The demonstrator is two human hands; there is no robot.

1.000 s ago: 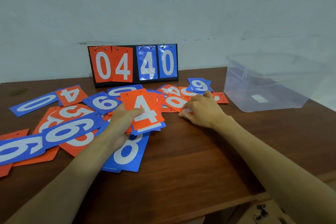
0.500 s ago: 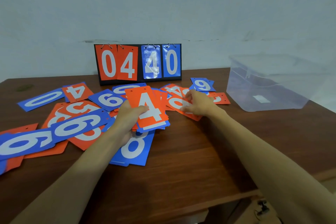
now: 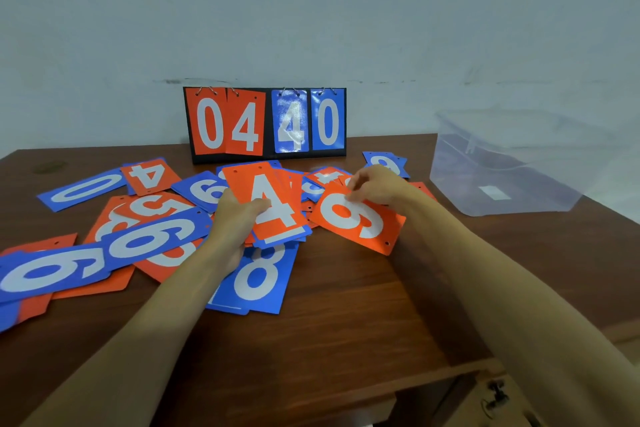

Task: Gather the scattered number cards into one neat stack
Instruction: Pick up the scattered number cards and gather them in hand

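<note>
Right of the left hand (image 3: 239,222) gripping the stack (image 3: 273,204), the right hand (image 3: 375,184) pinches an orange 6 (image 3: 356,218); most cards (image 3: 152,239) lie loose.

Left hand (image 3: 235,218), right hand (image 3: 377,185): both bare. Left forearm (image 3: 149,315) and right forearm (image 3: 485,270): bare along the whole visible length, slim, smooth-surfaced, widening toward the lower frame edge.
</note>
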